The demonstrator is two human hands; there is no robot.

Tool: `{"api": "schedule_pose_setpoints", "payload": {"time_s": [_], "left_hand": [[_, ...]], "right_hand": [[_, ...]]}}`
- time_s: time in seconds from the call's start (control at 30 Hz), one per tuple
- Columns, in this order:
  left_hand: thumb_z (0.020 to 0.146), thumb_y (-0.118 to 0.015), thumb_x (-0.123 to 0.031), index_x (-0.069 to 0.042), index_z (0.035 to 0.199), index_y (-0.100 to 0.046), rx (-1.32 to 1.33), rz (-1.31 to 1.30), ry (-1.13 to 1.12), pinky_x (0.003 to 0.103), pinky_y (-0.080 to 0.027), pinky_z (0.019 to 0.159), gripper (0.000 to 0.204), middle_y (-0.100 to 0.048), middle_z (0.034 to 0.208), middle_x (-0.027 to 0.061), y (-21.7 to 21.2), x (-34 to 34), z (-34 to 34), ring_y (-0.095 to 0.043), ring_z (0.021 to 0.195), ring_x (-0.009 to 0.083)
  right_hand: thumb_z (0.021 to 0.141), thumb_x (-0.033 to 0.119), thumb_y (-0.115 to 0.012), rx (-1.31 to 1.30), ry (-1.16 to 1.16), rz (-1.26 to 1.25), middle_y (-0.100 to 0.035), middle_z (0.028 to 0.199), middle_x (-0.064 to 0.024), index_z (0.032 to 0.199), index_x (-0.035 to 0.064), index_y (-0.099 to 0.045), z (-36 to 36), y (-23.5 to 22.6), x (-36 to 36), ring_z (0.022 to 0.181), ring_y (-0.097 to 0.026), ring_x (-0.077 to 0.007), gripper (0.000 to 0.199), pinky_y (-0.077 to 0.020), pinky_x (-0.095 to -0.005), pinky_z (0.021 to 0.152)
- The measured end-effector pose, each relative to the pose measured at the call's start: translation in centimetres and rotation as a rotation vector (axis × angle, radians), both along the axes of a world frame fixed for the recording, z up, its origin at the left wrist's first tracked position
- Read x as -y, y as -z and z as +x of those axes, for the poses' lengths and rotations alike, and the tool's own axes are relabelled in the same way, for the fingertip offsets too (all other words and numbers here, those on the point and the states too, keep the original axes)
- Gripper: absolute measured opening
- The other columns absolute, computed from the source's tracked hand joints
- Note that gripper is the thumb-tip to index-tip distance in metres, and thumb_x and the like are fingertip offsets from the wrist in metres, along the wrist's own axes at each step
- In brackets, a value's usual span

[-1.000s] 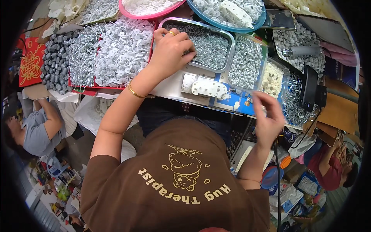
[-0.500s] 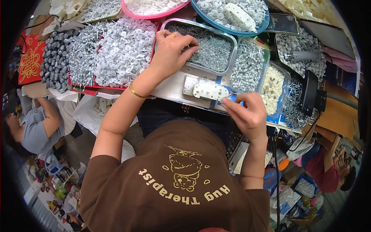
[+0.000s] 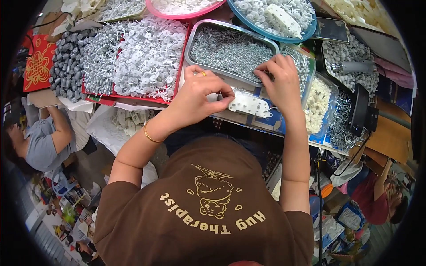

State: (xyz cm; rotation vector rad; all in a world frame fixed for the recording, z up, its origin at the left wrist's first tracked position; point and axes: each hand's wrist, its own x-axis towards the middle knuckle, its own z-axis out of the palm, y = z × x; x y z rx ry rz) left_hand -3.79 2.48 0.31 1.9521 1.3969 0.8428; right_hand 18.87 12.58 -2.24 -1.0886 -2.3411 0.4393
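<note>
A long white plastic piece with small holes [image 3: 252, 105] lies on a small block at the near edge of the table. My left hand [image 3: 199, 94] is closed in a pinch at the left end of this piece; whatever is between the fingertips is hidden or too small to name. Thumb and forefinger of my right hand [image 3: 282, 80] come together over the near right rim of a metal tray [image 3: 222, 72]. The tray holds a mass of small screws [image 3: 230, 49]. Whether a screw is in that right pinch cannot be made out.
White disc-headed pins [image 3: 148, 57] fill a red box at left, beside dark grey cylinders [image 3: 69, 66]. A pink basin [image 3: 186, 15] and a blue basin [image 3: 313, 26] stand behind the tray. Cream pieces [image 3: 317, 104] and metal hooks [image 3: 341, 122] lie at right. Other people sit to both sides.
My left hand has come back from the screw tray to the white piece's left end. My right hand has left the piece's right end and risen to the tray's near right rim.
</note>
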Motion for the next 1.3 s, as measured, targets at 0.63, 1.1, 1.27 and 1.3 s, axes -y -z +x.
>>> {"api": "schedule_pose_setpoints", "payload": {"time_s": [0.63,1.1,1.27,1.3], "left_hand": [[0.077,-0.083,-0.024,-0.017,0.075,-0.072,-0.036,0.177,-0.081,0.038,-0.028,0.090,0.014,-0.064,0.070,-0.0061,0.4,2.3,1.4,-0.057,0.073,0.0135],[0.077,-0.083,-0.027,-0.015,0.079,-0.072,0.106,0.001,-0.205,0.039,-0.029,0.093,0.016,-0.065,0.080,-0.0062,0.4,-2.7,-0.5,-0.059,0.081,0.0130],[0.077,-0.081,-0.026,-0.018,0.077,-0.073,-0.421,0.386,-0.104,0.043,-0.029,0.092,0.011,-0.063,0.084,-0.0053,3.3,-6.8,0.5,-0.058,0.091,0.0160],[0.077,-0.081,-0.026,-0.018,0.077,-0.073,-0.421,0.389,-0.104,0.043,-0.029,0.092,0.011,-0.063,0.084,-0.0053,3.6,-6.9,0.4,-0.058,0.091,0.0160]], "right_hand": [[0.084,0.009,-0.074,-0.134,0.011,-0.212,-0.073,0.087,-0.0113,0.091,0.0030,-0.074,0.9,-4.4,4.0,0.076,-0.070,-0.0272,0.009,-0.0540,-0.0339,0.068],[0.079,0.008,-0.078,-0.112,0.040,-0.168,-0.063,0.084,-0.0071,0.084,0.0038,-0.069,-0.4,-0.8,0.3,0.083,-0.057,-0.0258,0.011,-0.0468,-0.0360,0.074],[0.081,0.005,-0.076,-0.117,0.052,-0.046,-0.068,0.087,-0.0066,0.089,0.0013,-0.068,-0.5,-1.0,-0.1,0.081,-0.060,-0.0202,0.012,-0.0490,-0.0317,0.072],[0.083,0.004,-0.076,-0.253,0.107,-0.263,-0.069,0.087,-0.0061,0.090,-0.0002,-0.068,-0.1,-1.5,0.5,0.080,-0.062,-0.0170,0.011,-0.0500,-0.0295,0.072]]}}
